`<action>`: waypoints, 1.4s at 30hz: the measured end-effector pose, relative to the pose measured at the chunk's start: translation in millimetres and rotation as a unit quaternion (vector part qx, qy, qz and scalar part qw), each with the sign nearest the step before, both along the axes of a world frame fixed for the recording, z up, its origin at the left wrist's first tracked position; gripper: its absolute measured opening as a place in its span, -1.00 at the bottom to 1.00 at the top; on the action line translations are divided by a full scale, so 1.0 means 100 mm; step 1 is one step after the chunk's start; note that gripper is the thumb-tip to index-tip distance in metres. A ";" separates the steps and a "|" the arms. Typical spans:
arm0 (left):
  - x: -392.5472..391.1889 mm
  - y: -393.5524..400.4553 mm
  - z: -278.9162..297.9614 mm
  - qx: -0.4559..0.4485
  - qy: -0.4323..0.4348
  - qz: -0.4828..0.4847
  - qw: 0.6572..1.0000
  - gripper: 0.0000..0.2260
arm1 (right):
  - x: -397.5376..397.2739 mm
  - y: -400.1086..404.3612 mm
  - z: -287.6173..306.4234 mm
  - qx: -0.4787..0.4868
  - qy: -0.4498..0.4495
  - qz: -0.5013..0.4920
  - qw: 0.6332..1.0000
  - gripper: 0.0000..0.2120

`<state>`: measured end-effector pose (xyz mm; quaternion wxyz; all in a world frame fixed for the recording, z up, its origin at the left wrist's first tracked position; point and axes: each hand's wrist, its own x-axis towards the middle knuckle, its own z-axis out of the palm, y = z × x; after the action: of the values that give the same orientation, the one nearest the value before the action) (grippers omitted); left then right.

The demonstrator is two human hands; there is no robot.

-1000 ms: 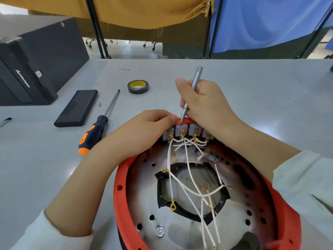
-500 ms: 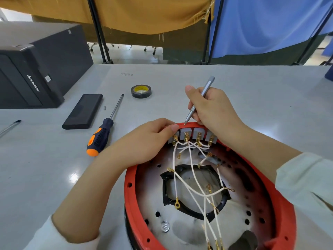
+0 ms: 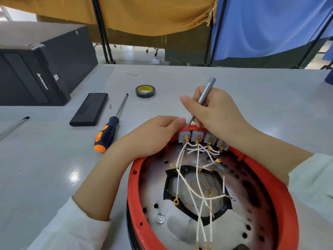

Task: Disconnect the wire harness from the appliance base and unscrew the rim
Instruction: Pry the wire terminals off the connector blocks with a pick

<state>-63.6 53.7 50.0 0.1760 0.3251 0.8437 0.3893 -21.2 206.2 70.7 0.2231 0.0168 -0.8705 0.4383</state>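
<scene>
Steadying red rim (image 3: 137,179) done by left hand (image 3: 153,136), fingers curled over far edge. Slim driver (image 3: 203,98) pinched pen-style by right hand (image 3: 216,112), tip set behind terminal blocks (image 3: 203,139). Wire harness (image 3: 198,177) draped inside base, plugged there.

Both forearms are bare back from the fingers (image 3: 180,121) — pale, off-white long sleeves (image 3: 313,179) sit bunched up near the elbows.
</scene>
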 end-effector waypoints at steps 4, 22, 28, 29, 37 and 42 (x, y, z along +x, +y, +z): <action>0.00 0.01 -0.01 0.000 0.001 0.006 1.000 -0.59 | 0.02 -0.01 -0.08 -0.007 0.038 0.006 0.999 -0.67; -0.02 0.01 -0.03 0.023 -0.024 -0.009 0.999 -0.63 | 0.04 -0.01 -0.18 0.054 0.093 0.067 0.992 -0.64; -0.03 0.01 -0.05 0.017 -0.021 0.000 1.000 -0.59 | 0.05 -0.05 -0.19 0.076 0.100 0.070 0.990 -0.65; -0.03 0.02 -0.05 0.017 -0.021 -0.001 1.000 -0.58 | 0.03 -0.05 -0.18 0.066 0.091 0.066 0.992 -0.65; -0.04 0.01 -0.06 0.015 -0.025 0.010 1.000 -0.65 | -0.17 -0.04 -0.09 0.020 -0.028 0.061 0.998 -0.63; -0.05 0.02 -0.06 0.020 -0.032 0.009 0.999 -0.67 | -0.18 -0.05 -0.08 0.026 -0.023 0.052 0.998 -0.67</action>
<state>-68.6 55.4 43.8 0.1926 0.3085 0.8327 0.4176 -39.4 200.8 62.2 0.1792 0.0573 -0.8845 0.4270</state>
